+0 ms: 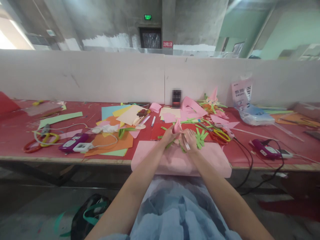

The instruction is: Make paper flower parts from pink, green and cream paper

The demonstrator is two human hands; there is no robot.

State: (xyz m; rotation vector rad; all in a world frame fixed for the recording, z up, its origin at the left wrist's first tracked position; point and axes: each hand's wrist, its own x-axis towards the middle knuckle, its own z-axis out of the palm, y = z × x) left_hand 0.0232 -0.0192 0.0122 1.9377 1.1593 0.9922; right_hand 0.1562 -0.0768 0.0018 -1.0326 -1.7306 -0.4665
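Observation:
A pink paper cone stands with its tip up between my hands at the middle of the table. My left hand is closed around its left side. On the right, my right hand is closed, with a slim white pen sticking out toward me and its fingertips against the cone. Green paper cut into strips fans out beside my right hand. Beneath my wrists lies a pink sheet draped over the table edge. My fingers hide the lower part of the cone.
Yellow-handled scissors lie to the right, and another pair of scissors to the left. A purple device and a second purple device have cables. Coloured paper covers the left. A finished-looking paper figure stands behind.

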